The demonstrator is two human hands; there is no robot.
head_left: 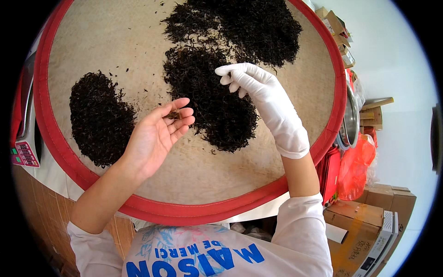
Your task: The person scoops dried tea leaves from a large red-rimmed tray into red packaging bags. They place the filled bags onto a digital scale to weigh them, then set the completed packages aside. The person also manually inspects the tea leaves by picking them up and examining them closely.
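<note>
Dark, twisted dry tea leaves lie in piles on a round, red-rimmed tray (194,210). Palm up, my bare left hand (157,134) hovers between the left tea pile (98,121) and the middle tea pile (221,108). Its curled fingers hold a few brown leaf bits (172,115). My right hand (266,94), in a white glove, is over the upper right of the middle pile. Thumb and forefinger are pinched together there; whatever may be between them is too small to make out.
A larger tea pile (263,30) spreads at the far side. Beyond the tray's left edge stands a scale (28,147) with coloured keys. To the right are a metal bowl (352,115), a red plastic bag (357,166) and cardboard boxes (355,226).
</note>
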